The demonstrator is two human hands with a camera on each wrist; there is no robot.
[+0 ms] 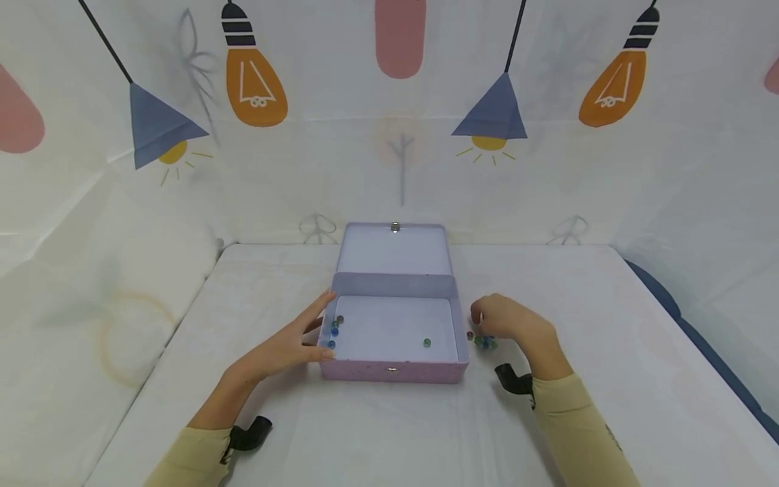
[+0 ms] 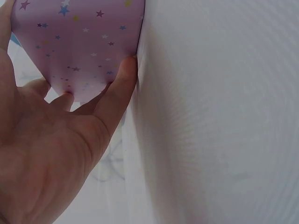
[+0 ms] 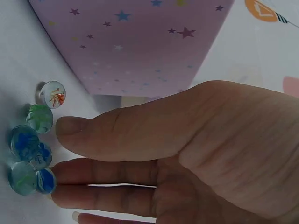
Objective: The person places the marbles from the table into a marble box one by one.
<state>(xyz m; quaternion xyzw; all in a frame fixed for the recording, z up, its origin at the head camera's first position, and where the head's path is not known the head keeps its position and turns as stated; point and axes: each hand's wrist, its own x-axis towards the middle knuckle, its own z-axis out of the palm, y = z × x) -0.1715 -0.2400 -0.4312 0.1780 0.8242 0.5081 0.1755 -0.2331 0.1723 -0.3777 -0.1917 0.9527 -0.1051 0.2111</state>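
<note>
A lilac box [image 1: 392, 370] with a star pattern stands on the table, its lid [image 1: 392, 249] tilted back. My left hand [image 1: 282, 345] touches the box's left side, fingers and thumb spread along it; the left wrist view shows fingertips against the starred wall. Inside, several marbles [image 1: 335, 331] lie by the left wall, and one green marble [image 1: 427, 343] lies toward the right. To the right of the box, my right hand [image 3: 187, 149] reaches down to a cluster of glass marbles [image 3: 24, 142], blue, green and clear with orange-red. Its thumb and fingers are extended, fingertips at the cluster's edge.
A white cloth covers the table [image 1: 389, 433]. Behind it hangs a pale curtain [image 1: 341, 169] printed with lamps and bulbs. Something dark blue [image 1: 700, 338] runs along the table's right edge. Black curved pieces [image 1: 514, 380] stick out at both sleeve cuffs.
</note>
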